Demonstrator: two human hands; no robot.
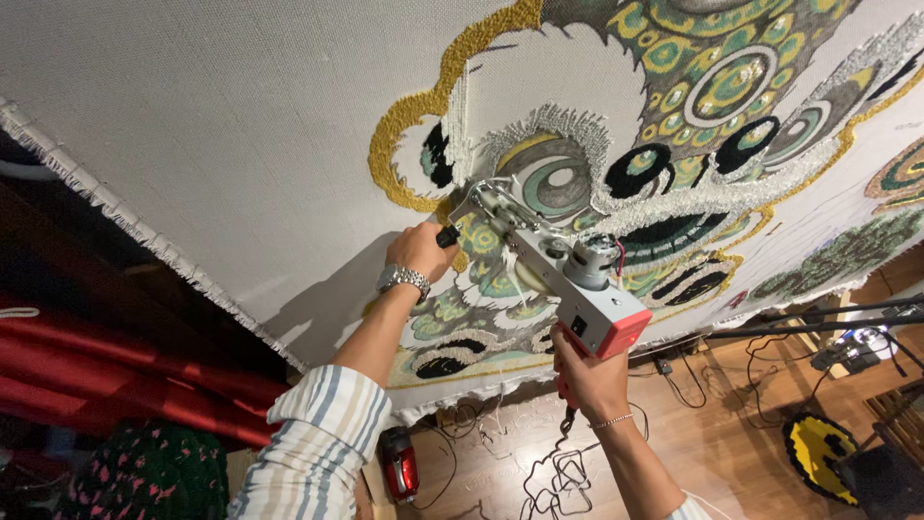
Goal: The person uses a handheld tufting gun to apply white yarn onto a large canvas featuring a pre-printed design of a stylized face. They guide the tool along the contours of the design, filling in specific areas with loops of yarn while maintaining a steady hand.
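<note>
Both arms reach upward from the bottom of the frame toward its centre. The left hand, just left of centre, is curled into a closed grip, knuckles facing the camera, with a metal watch on its wrist. Its forearm is bare and runs down and to the left into a rolled striped sleeve at the lower left. The right hand, below and to the right of the left hand, is also closed in a fist-like grip, fingers wrapped, a thin bracelet at the wrist. Its bare forearm slants to the bottom right.
</note>
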